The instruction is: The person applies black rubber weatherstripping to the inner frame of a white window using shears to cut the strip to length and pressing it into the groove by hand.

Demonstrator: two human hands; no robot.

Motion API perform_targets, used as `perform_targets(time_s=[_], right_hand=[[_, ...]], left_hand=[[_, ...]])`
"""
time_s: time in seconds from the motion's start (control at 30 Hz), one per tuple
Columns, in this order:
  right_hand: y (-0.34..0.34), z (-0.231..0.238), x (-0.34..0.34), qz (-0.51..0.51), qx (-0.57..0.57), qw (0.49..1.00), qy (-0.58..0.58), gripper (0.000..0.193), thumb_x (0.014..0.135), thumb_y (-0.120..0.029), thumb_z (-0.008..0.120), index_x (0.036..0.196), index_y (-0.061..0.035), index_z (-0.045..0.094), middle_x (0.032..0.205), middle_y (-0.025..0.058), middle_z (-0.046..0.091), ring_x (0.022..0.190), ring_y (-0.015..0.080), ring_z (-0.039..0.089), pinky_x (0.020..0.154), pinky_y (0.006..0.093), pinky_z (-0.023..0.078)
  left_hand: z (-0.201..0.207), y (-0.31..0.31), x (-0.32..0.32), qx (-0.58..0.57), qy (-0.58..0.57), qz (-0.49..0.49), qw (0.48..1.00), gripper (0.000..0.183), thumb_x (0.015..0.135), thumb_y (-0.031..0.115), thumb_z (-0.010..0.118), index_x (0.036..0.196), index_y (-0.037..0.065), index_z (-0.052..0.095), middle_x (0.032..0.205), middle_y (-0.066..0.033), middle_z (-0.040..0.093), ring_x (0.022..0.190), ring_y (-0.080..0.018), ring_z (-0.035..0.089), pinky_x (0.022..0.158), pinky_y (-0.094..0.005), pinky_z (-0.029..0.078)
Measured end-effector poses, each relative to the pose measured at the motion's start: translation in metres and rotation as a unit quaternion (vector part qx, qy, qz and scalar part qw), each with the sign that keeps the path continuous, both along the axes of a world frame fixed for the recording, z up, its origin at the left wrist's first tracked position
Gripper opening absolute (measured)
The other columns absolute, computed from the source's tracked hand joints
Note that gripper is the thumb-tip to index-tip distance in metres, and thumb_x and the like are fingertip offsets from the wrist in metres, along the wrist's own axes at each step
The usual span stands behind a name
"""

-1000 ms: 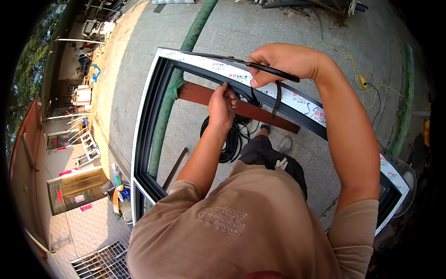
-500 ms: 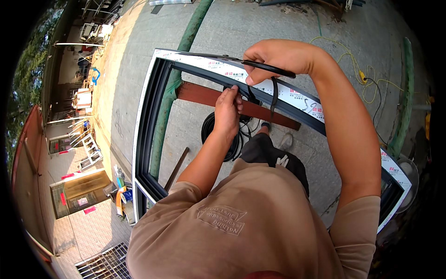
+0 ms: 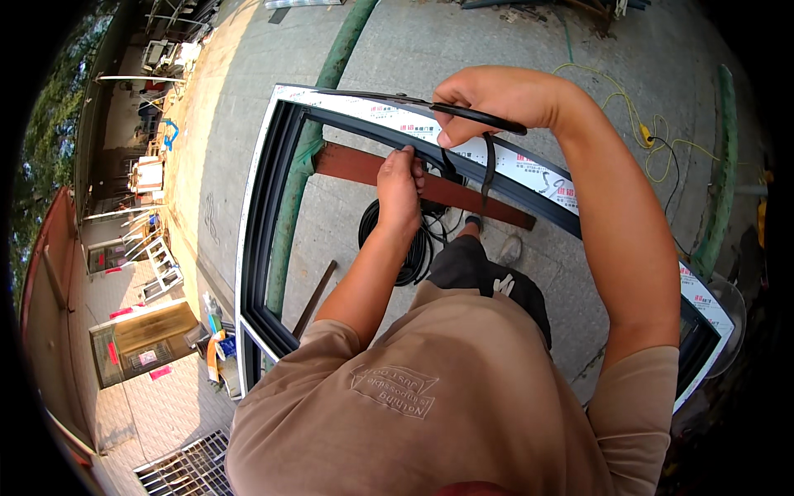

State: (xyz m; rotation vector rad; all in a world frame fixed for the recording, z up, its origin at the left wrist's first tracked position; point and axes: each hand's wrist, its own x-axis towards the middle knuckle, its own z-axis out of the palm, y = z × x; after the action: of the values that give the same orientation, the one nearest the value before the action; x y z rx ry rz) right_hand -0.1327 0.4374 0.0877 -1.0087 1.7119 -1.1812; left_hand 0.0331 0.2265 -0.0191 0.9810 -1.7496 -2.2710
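Observation:
A window frame point(image 3: 285, 95) with dark inner profiles and white printed film lies raised in front of me. My right hand point(image 3: 490, 103) is closed round the black handles of scissors point(image 3: 473, 116), over the frame's far bar. The long blades point left along that bar. A black rubber sealing strip point(image 3: 489, 169) hangs in a loop below my right hand. At the inner edge of the same bar, my left hand point(image 3: 400, 186) is closed, thumb and fingers pinched at the strip along the profile. The fingertips partly hide what they grip.
Green pipes point(image 3: 285, 227) and a red-brown bar point(image 3: 356, 168) lie beneath the frame. A coil of black strip point(image 3: 370, 227) is on the concrete floor near my feet. A yellow cable point(image 3: 616, 91) runs across the right side. A white ladder point(image 3: 163, 273) stands at left.
My left hand has slid slightly left along the inner edge of the far bar, its fingers still closed. My right hand and the scissors have barely shifted.

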Motion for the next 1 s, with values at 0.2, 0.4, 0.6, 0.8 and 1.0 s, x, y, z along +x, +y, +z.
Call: perform_targets(time_s=[0.2,0.4,0.6,0.8,1.0], right_hand=[[0.002,0.001,-0.001,0.002,0.007,1.000,0.012,0.034,0.091,-0.037,0.087,0.098,-0.0070,0.072,0.071,-0.0046,0.057,0.062,0.0073,0.049,0.055,0.0294,0.034],[0.000,0.003,0.000,0.004,0.014,1.000,0.021,0.034,0.092,-0.037,0.086,0.097,-0.0069,0.071,0.070,-0.0043,0.056,0.061,0.0073,0.049,0.055,0.0297,0.034],[0.002,0.002,-0.002,0.002,0.013,0.998,0.065,0.035,0.094,-0.037,0.086,0.095,-0.0059,0.070,0.070,-0.0042,0.056,0.061,0.0078,0.049,0.054,0.0308,0.035],[0.000,0.003,-0.001,0.002,0.009,1.000,0.007,0.034,0.094,-0.035,0.087,0.095,-0.0060,0.069,0.071,-0.0047,0.056,0.063,0.0075,0.049,0.055,0.0312,0.035],[0.001,0.003,0.001,-0.014,0.005,1.000,0.006,0.036,0.094,-0.035,0.088,0.097,-0.0060,0.068,0.073,-0.0056,0.056,0.065,0.0057,0.048,0.056,0.0288,0.035]], left_hand=[[0.005,0.006,0.002,0.022,-0.018,-0.006,1.000,0.024,0.114,0.025,0.059,0.094,0.011,0.058,0.077,-0.0007,0.055,0.068,-0.0133,0.051,0.062,-0.0306,0.040],[0.002,0.012,0.010,0.045,0.013,-0.057,0.997,0.024,0.114,0.026,0.061,0.094,0.013,0.056,0.079,0.0000,0.056,0.068,-0.0130,0.051,0.063,-0.0300,0.040],[0.004,0.014,0.010,0.017,-0.003,-0.079,0.997,0.027,0.113,0.027,0.063,0.091,0.015,0.055,0.079,0.0021,0.057,0.066,-0.0103,0.051,0.061,-0.0282,0.040],[0.005,0.014,0.020,0.078,-0.010,-0.132,0.988,0.022,0.112,0.024,0.064,0.094,0.015,0.055,0.081,0.0019,0.056,0.066,-0.0114,0.051,0.062,-0.0283,0.040],[0.007,0.025,0.012,0.092,-0.019,-0.091,0.991,0.022,0.112,0.021,0.064,0.094,0.014,0.055,0.078,0.0006,0.055,0.064,-0.0119,0.050,0.060,-0.0278,0.038]])
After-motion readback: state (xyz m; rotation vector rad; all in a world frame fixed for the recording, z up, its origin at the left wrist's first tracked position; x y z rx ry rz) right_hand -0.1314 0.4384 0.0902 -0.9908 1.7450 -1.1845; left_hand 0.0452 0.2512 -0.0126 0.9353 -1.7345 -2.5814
